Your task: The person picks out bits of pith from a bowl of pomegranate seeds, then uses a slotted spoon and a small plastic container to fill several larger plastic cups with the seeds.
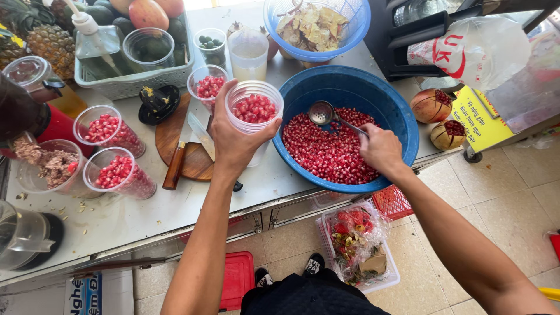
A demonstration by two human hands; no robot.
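Holding: the left hand (233, 143) wraps around a clear plastic cup (254, 114) partly filled with red pomegranate seeds, lifted just beside the left rim of the blue basin (402, 125).
Ladle: the right hand (380, 150) is closed on the handle of a small metal ladle (322, 112), whose bowl sits above the seeds in the basin.
Basin: it stands on the steel table (146, 216), holding a wide bed of loose pomegranate seeds (326, 153).
Filled cups: three more cups of seeds (111, 151) stand to the left, another (207, 84) just behind the held one.
Board: a round wooden cutting board (189, 154) lies under the left hand, with a wooden-handled knife (177, 160) on it.
Right edge: two cut pomegranates (438, 116) rest past the basin.
Back: a blue bowl of peels (315, 29) and a grey crate of fruit (134, 76).
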